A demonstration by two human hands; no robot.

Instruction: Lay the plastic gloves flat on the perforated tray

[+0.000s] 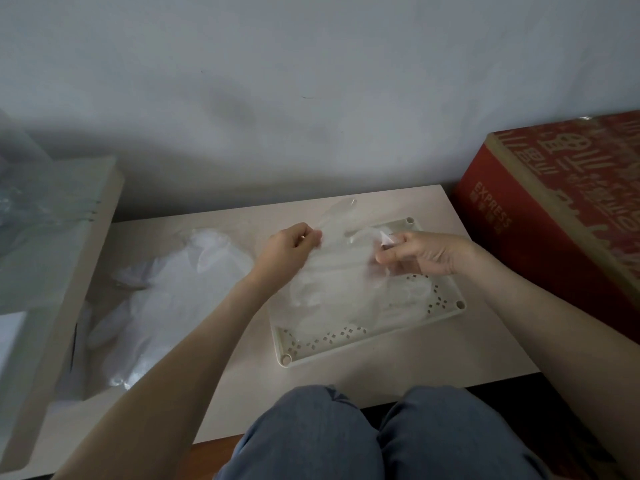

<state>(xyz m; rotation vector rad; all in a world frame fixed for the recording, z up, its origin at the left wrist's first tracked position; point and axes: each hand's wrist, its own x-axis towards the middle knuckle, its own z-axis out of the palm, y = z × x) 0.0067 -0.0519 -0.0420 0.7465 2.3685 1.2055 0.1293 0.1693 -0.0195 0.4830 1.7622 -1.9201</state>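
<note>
A cream perforated tray point(349, 353) lies on the low table, a little right of centre. Over it hangs a clear plastic glove point(341, 268), stretched between both hands with its fingers drooping toward the tray. My left hand point(289, 249) pinches the glove's left upper edge. My right hand point(420, 254) pinches its right upper edge, above the tray's far right part. More thin gloves lie on the tray beneath it. A loose pile of clear plastic gloves point(166, 292) sits on the table to the left.
A red cardboard box point(554, 209) stands against the wall at the table's right end. A pale bin or ledge point(52, 258) with clear plastic on it borders the left side. The wall is right behind the table. My knees point(374, 441) sit at the front edge.
</note>
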